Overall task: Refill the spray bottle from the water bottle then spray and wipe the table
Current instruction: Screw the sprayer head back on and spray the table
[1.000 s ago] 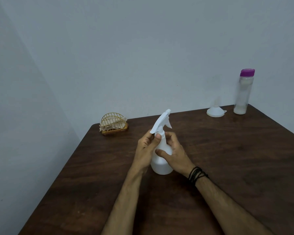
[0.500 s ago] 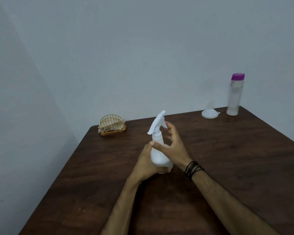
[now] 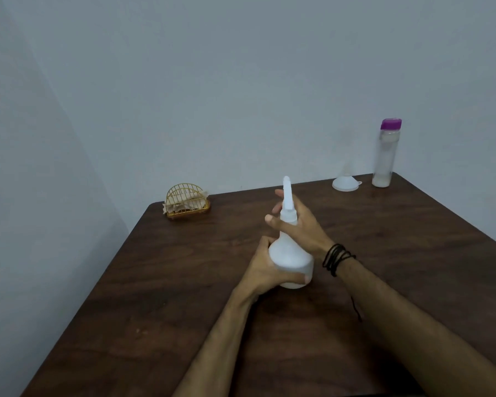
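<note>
Left hand (image 3: 265, 267) gripped the round lower body of the white plastic spray bottle (image 3: 291, 260), fingers curled round it from the left, thumb tip showing at its near right. Bottle stood upright on the dark brown wooden surface (image 3: 413, 253), mid-surface, slightly left of centre. Right hand (image 3: 297, 224) was at the bottle's neck, just below the white trigger head (image 3: 287, 193); palm lay against the collar, fingers blurred and partly spread beyond it. Whether they closed round the collar could not be told.

Judged step: unscrewing the trigger head, so refill not yet begun. To do it well: hold the body firmly without squeezing the soft plastic, keep the base planted on the surface, turn at the collar and not at the nozzle, lift the head straight up so the dip tube (not visible) clears the neck.

Further out: small white plastic funnel (image 3: 345, 183) sat mouth-down at the far right edge, just left of the tall clear water bottle with purple cap (image 3: 385, 156), cap on, both well apart from the hands. Yellow wire napkin holder with paper napkins (image 3: 187, 203) stood at the far left corner. Black cord bracelets (image 3: 337, 257) circled the right wrist.
</note>
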Motion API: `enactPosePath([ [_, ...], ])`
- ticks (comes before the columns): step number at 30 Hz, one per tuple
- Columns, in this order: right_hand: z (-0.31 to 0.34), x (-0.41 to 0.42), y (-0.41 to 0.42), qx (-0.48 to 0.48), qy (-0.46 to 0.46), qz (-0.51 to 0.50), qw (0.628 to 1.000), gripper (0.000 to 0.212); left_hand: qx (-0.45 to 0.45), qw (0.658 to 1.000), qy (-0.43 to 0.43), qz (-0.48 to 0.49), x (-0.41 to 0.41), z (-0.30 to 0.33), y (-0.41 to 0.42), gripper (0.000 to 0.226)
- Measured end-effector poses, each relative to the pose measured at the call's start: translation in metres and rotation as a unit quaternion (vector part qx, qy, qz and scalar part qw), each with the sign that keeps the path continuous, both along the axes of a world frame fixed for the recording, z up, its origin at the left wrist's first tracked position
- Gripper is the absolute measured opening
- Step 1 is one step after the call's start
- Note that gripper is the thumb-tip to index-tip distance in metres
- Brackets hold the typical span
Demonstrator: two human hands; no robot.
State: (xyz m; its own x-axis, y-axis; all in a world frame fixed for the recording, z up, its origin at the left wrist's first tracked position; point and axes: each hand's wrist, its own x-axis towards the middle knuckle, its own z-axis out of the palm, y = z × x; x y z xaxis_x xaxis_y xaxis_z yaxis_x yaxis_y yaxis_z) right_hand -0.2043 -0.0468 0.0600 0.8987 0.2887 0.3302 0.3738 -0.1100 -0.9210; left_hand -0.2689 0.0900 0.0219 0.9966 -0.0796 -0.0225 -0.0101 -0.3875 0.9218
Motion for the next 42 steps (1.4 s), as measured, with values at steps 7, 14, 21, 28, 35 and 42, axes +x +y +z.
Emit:
enactPosePath([
  [7,0.014,0.004,-0.030,-0.060,0.170,0.033,0.983,0.069,-0.108,0.984,0.113,0.081,-0.029,0.015,-0.059,0.104],
  [14,0.019,0.001,-0.051,-0.137,0.251,0.051,0.957,0.074,-0.095,0.984,0.123,0.091,-0.047,0.012,-0.097,0.115],
  [21,0.016,-0.007,-0.057,-0.204,0.279,0.058,0.936,0.070,-0.100,0.985,0.116,0.075,-0.063,0.012,-0.106,0.109],
  [28,0.014,-0.013,-0.054,-0.225,0.275,0.039,0.934,0.054,-0.112,0.984,0.121,0.067,-0.074,0.016,-0.107,0.119],
  [35,0.016,-0.019,-0.054,-0.190,0.285,0.052,0.938,0.062,-0.101,0.987,0.114,0.059,-0.073,0.018,-0.103,0.117],
  [42,0.015,-0.020,-0.054,-0.214,0.267,0.030,0.939,0.051,-0.101,0.984,0.133,0.061,-0.074,0.015,-0.103,0.121],
])
